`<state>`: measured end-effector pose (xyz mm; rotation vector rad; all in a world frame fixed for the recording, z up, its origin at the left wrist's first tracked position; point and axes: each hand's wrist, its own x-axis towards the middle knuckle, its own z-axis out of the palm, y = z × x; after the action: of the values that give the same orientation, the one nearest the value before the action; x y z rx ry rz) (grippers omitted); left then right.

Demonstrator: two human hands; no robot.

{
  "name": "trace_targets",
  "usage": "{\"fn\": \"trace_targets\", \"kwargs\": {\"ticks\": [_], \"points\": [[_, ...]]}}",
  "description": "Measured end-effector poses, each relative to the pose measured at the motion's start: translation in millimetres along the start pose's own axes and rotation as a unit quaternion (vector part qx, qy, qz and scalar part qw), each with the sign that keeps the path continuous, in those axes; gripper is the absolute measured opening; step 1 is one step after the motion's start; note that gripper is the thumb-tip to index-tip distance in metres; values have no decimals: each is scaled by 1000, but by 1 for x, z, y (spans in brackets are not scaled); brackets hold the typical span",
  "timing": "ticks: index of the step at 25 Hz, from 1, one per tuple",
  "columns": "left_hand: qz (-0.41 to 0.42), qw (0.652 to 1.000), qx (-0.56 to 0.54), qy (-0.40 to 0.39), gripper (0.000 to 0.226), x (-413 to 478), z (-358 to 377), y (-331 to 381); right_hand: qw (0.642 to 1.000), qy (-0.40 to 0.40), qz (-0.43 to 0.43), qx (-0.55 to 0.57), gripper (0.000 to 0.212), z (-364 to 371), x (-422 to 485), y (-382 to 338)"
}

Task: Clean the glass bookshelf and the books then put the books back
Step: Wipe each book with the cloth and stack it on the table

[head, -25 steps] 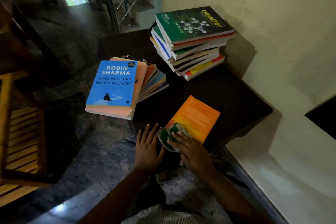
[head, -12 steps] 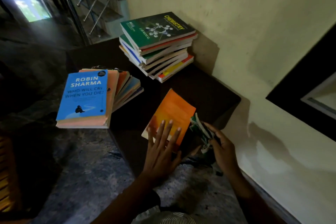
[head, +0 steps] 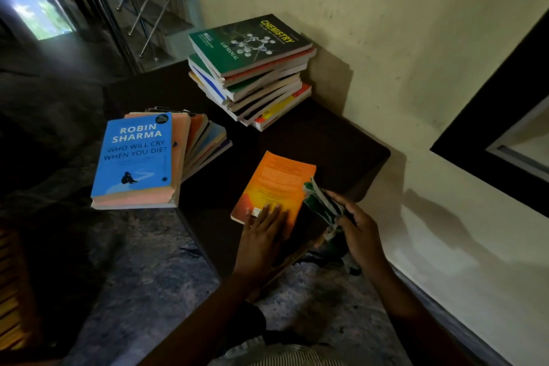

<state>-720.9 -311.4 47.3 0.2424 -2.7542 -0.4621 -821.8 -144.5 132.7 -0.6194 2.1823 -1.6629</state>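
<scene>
A dark tabletop (head: 326, 140) set against a pale wall (head: 386, 38) carries all the books in three groups. At its far edge, touching the wall, stands a tall, uneven stack (head: 255, 92) topped by a green chemistry lab manual (head: 249, 41). At the left edge lies a lower, fanned pile (head: 205, 140) with a blue Robin Sharma paperback (head: 133, 154) on top, and this pile seems to jut out past the edge, though the dim light makes that hard to judge. Near the front edge, well apart from both piles, a single orange book (head: 279, 181) lies flat with its cover up. The left hand (head: 261, 232) rests palm down on the near corner of the orange book, its fingers (head: 271, 211) straight and close together on the cover, with the forearm reaching in from the lower middle. The right hand (head: 359, 226) is just beside the book's right edge near the front right corner of the tabletop, its fingers curled round a bunched green-and-white cloth (head: 319, 202). The cloth's upper end touches or overlaps the book's right edge; which of the two cannot be told.
</scene>
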Motion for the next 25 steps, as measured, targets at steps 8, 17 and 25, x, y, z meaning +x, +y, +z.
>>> {"fn": "trace_targets", "kwargs": {"ticks": [8,17,25], "points": [[-364,608,-654,265,18,39,-128,-7,993,-68,-66,71,40,32,28,-39],[-446,538,-614,368,29,0,-197,-90,968,-181,-148,91,45,113,66,-88],[-490,716,-340,363,43,-52,-183,-90,964,-220,-101,113,43,142,53,-76]]}}
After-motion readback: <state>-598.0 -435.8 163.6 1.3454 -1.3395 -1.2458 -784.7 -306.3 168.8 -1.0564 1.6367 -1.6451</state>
